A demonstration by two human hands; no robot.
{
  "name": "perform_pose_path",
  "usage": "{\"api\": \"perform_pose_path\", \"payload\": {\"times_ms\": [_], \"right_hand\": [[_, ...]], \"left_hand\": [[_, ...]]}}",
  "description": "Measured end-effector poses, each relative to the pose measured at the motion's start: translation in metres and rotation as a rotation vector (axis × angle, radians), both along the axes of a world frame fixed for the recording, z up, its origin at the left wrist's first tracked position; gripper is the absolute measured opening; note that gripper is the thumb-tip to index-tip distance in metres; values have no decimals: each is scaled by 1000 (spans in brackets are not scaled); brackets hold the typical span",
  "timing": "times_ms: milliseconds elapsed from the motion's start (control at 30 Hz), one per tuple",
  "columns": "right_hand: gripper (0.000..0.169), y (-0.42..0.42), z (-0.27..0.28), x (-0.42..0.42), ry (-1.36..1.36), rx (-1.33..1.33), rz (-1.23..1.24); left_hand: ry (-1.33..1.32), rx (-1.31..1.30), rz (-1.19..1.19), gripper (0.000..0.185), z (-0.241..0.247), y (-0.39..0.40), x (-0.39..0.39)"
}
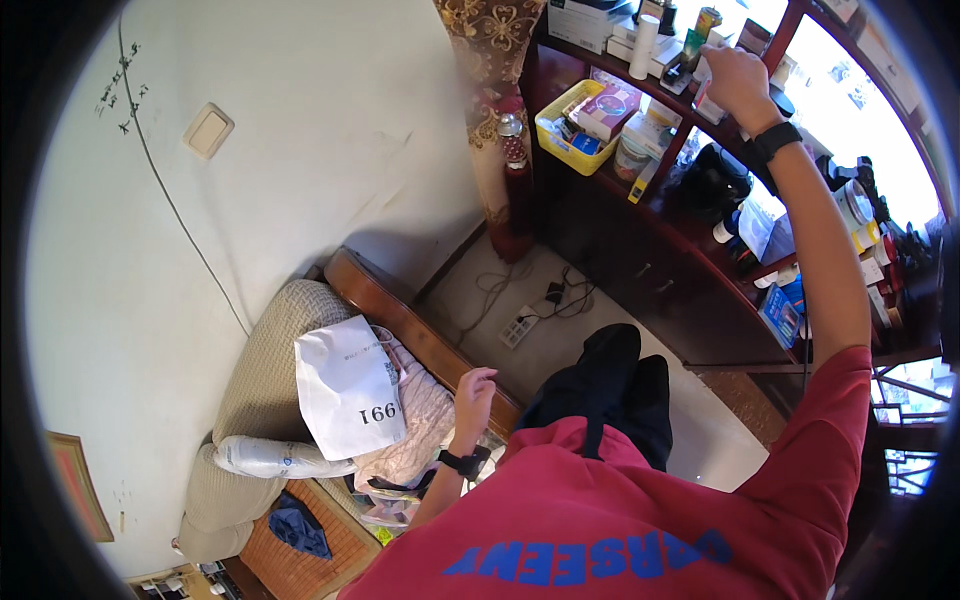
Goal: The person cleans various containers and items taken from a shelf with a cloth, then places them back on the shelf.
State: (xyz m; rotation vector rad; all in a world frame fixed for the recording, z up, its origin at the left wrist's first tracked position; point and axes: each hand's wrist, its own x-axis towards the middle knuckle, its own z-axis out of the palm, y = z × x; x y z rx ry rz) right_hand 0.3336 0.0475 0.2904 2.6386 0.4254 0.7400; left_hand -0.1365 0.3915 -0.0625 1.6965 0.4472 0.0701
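My right hand (pixel 735 82) reaches up to a shelf of the dark red wooden cabinet (pixel 637 232), its fingers bent beside a green bottle (pixel 694 43) and small boxes. Whether it grips anything is hidden by the hand itself. A white cylindrical bottle (pixel 644 46) stands to its left. On the shelf below are a yellow plastic basket (pixel 576 159) with boxes and packets, and a round tub (pixel 631 160). My left hand (pixel 474 397) hangs low near the sofa, fingers slightly curled and apart, holding nothing. A white paper bag (pixel 349 390) lies on the sofa to its left.
A power strip (pixel 517 327) with cables lies on the floor between sofa and cabinet. The sofa's wooden edge (pixel 420 330) runs beside my legs. A patterned curtain (pixel 499 52) hangs at the cabinet's left end. Bottles and boxes crowd the shelves under my right arm.
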Motion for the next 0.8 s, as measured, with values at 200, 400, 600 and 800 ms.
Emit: {"api": "perform_pose_path", "payload": {"times_ms": [200, 400, 600, 800], "right_hand": [[26, -6, -2, 18, 95, -51, -37], [34, -2, 4, 16, 164, -94, -50], [36, -5, -4, 19, 179, 17, 8], [37, -4, -10, -5, 65, 47, 116]], "left_hand": [[4, 47, -2, 24, 3, 10, 2], [17, 31, 10, 25, 8, 5, 5], [36, 43, -17, 25, 7, 0, 4], [16, -6, -26, 23, 9, -4, 11]]}}
